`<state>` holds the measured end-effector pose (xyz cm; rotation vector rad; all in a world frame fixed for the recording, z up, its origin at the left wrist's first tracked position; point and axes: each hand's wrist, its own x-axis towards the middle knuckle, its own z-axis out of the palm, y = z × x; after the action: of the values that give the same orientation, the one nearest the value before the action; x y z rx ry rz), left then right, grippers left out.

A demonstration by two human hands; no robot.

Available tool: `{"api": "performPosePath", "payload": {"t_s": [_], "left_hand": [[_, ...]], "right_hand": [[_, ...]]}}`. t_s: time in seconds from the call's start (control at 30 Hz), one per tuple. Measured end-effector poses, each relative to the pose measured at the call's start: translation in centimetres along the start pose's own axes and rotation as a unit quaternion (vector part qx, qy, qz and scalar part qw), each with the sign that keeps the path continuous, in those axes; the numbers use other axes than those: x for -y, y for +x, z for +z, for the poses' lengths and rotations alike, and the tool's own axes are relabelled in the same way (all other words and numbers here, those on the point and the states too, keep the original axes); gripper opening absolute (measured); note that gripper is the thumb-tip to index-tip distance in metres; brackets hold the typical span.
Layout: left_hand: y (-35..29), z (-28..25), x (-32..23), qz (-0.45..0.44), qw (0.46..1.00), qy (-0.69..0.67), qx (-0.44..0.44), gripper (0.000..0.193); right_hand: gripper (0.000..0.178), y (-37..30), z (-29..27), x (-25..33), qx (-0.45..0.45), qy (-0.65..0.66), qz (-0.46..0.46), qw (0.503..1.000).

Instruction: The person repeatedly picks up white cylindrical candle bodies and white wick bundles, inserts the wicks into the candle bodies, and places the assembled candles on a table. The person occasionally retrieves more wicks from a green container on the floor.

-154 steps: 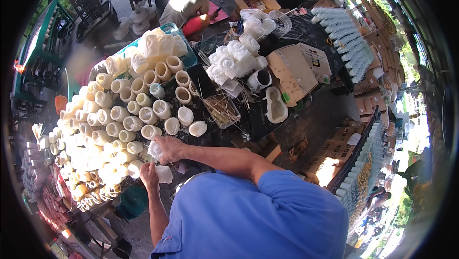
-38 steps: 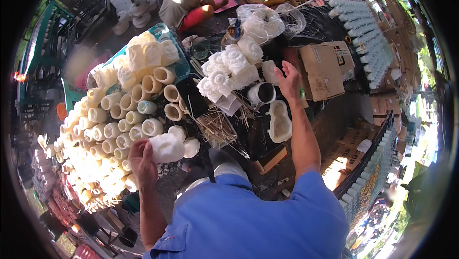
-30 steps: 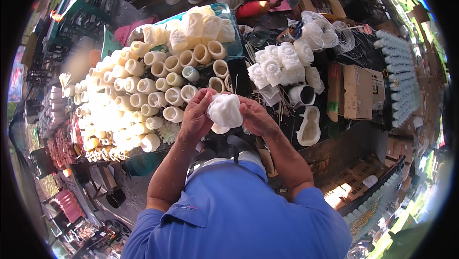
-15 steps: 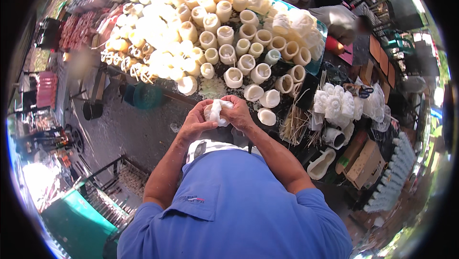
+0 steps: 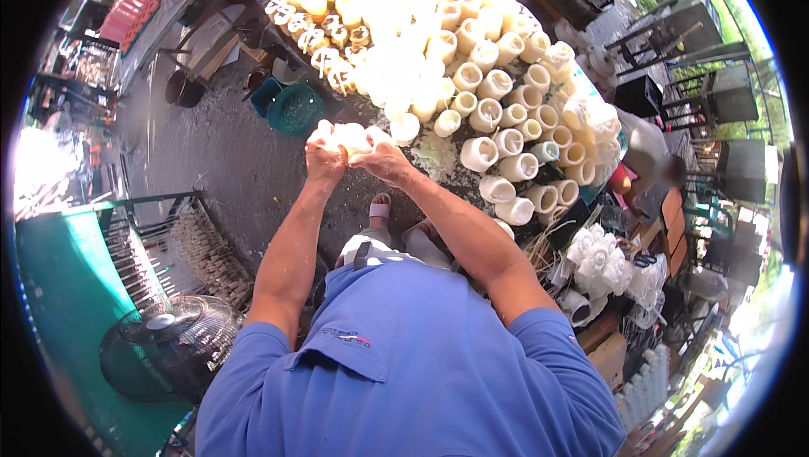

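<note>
Both my arms reach forward, and the hands meet around a white, soft-looking piece (image 5: 349,135) washed out by bright sunlight. My left hand (image 5: 324,155) grips its left side with bent fingers. On the other side, my right hand (image 5: 384,158) pinches it with thumb and fingers. The fingers and glare hide its exact shape, so I cannot tell its kind. Just beyond my right hand, a cream-coloured cup (image 5: 404,128) stands at the edge of a crowd of similar hollow, thick-walled cups (image 5: 484,114) on the table.
A teal basin (image 5: 297,110) sits beyond my hands, above the dark floor (image 5: 227,149). On the left stand a black fan (image 5: 168,330) and a green sheet (image 5: 67,271). White flower-shaped pieces (image 5: 597,259) lie at the right. Another person (image 5: 645,149) is bent down beyond the table.
My view has swung left, away from the cups. My hands have moved left and farther out from my body, still holding the white piece. The fan has come into view.
</note>
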<state>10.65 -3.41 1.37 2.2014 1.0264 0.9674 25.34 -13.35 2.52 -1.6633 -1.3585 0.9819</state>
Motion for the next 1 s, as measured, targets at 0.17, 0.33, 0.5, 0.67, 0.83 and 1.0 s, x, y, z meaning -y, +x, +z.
{"api": "performPosePath", "payload": {"t_s": [0.17, 0.33, 0.5, 0.67, 0.83, 1.0], "left_hand": [[2.2, -5.9, 1.8, -0.1, 0.989, 0.108, 0.026, 0.026], [0.2, -11.1, 6.1, -0.178, 0.981, 0.071, -0.038, 0.019], [-1.8, -16.1, 9.5, -0.262, 0.779, -0.56, 0.103, 0.058], [-3.8, -17.8, 8.1, -0.394, 0.664, -0.632, -0.071, 0.09], [-5.5, -15.3, 6.9, -0.458, 0.423, -0.761, -0.178, 0.12], [-2.5, -11.4, 7.6, -0.455, 0.719, -0.517, 0.093, 0.055]], "right_hand": [[0.053, 6.1, 3.7, 3.8, -0.018, -0.056, 0.016, 0.998], [0.075, 8.3, 7.0, 5.7, 0.103, 0.065, 0.063, 0.991], [0.083, 9.2, 6.2, 8.4, 0.213, 0.427, 0.136, 0.868], [0.068, 10.5, 8.5, 13.4, 0.079, 0.11, 0.003, 0.991], [0.064, 10.1, 9.8, 12.6, 0.17, 0.27, 0.051, 0.947], [0.066, 7.8, 6.2, 9.8, 0.131, 0.009, 0.197, 0.972]]}}
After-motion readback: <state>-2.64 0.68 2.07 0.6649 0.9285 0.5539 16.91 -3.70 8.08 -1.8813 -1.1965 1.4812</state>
